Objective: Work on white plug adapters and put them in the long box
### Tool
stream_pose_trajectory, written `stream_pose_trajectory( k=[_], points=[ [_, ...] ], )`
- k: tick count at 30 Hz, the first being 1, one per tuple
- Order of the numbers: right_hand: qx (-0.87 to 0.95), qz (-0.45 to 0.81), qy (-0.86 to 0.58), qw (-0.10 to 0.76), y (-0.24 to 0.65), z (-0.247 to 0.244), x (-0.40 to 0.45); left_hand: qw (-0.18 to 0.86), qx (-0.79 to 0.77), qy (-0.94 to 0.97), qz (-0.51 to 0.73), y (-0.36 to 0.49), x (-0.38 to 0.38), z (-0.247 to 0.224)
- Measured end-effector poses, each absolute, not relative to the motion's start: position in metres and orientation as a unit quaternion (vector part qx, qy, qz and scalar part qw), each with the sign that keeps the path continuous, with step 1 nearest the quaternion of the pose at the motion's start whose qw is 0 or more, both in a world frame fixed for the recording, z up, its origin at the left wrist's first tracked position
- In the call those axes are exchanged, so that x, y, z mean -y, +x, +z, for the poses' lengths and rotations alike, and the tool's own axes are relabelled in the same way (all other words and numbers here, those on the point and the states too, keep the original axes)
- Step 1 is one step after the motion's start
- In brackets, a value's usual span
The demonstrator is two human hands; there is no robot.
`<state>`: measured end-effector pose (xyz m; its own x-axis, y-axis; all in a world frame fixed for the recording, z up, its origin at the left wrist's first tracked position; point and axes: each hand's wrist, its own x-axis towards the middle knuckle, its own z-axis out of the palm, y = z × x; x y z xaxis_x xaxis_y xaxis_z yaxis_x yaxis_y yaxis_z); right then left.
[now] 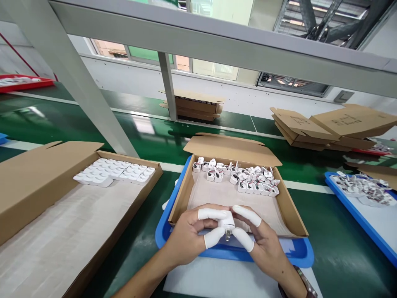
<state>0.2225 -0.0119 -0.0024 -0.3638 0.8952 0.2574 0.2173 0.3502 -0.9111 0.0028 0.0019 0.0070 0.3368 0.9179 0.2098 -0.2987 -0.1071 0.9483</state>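
Both hands meet over the near edge of the middle cardboard box, closed around one white plug adapter [226,220] with metal prongs pointing down toward me. My left hand [194,234] grips its left side between thumb and forefinger, and my right hand [259,236] does the same on the right. White finger cots cover those thumbs and forefingers. Behind them, the open box [203,192] holds several white adapter housings [259,182] with wires showing, grouped at its far side. That box rests in a blue tray [305,254].
At left, a cardboard box [102,231] holds rows of finished-looking white pieces [114,171]. A blue tray [344,203] of small white parts stands at right. Folded cartons [310,128] lie farther back. A grey metal frame bar [217,45] crosses above the green bench [335,223].
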Motion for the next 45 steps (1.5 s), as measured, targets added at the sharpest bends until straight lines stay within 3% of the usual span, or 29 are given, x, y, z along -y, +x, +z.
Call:
stream_pose_trajectory(
  k=[4, 9, 15, 24, 32, 41, 45],
  points=[
    [0.683, 0.474, -0.402, 0.384, 0.224, -0.004, 0.01, 0.597, -0.277, 0.563, 0.499, 0.002, -0.001, 0.005],
    [0.699, 0.458, -0.369, 0.406, 0.224, -0.003, 0.008, 0.576, -0.275, 0.583, 0.502, 0.004, 0.0, 0.005],
    [0.707, 0.462, -0.361, 0.395, 0.22, 0.003, 0.006, 0.46, -0.304, 0.661, 0.51, 0.005, 0.002, -0.001],
    [0.678, 0.476, -0.384, 0.408, 0.218, -0.002, 0.008, 0.386, -0.322, 0.706, 0.499, 0.009, 0.007, -0.007],
    [0.673, 0.474, -0.412, 0.391, 0.216, -0.004, 0.007, 0.465, -0.312, 0.65, 0.515, 0.012, 0.006, -0.006],
    [0.621, 0.505, -0.404, 0.443, 0.21, -0.006, 0.006, 0.528, -0.348, 0.608, 0.48, 0.013, 0.005, 0.002],
    [0.571, 0.544, -0.396, 0.471, 0.211, -0.01, 0.004, 0.473, -0.35, 0.667, 0.457, 0.004, 0.004, -0.002]
  ],
)
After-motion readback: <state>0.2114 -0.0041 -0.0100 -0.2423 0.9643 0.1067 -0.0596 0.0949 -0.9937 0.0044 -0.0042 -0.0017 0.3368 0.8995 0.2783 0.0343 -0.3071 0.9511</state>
